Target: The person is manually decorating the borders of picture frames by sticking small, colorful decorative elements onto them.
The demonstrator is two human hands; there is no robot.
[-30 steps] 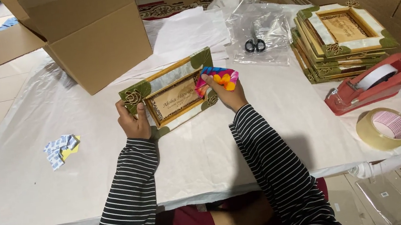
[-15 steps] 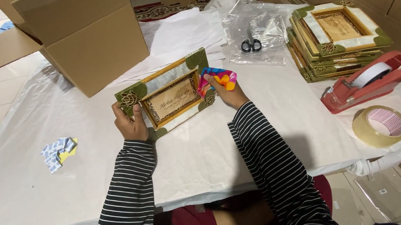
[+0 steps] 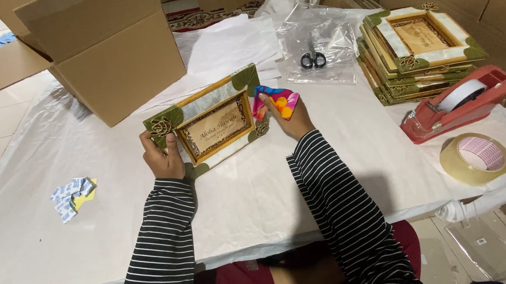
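The picture frame (image 3: 210,124) is a rectangular piece with a gold inner border, pearly white sides and green corner pieces; a carved gold rosette sits at its upper left corner. A tan panel with dark lettering fills its centre. It is held tilted above the white-covered bench (image 3: 258,191), its long side running up toward the right, face toward the camera. The colourful cloth (image 3: 276,102) is a small crumpled rag in pink, blue, orange and yellow, pressed against the frame's right edge near the upper green corner.
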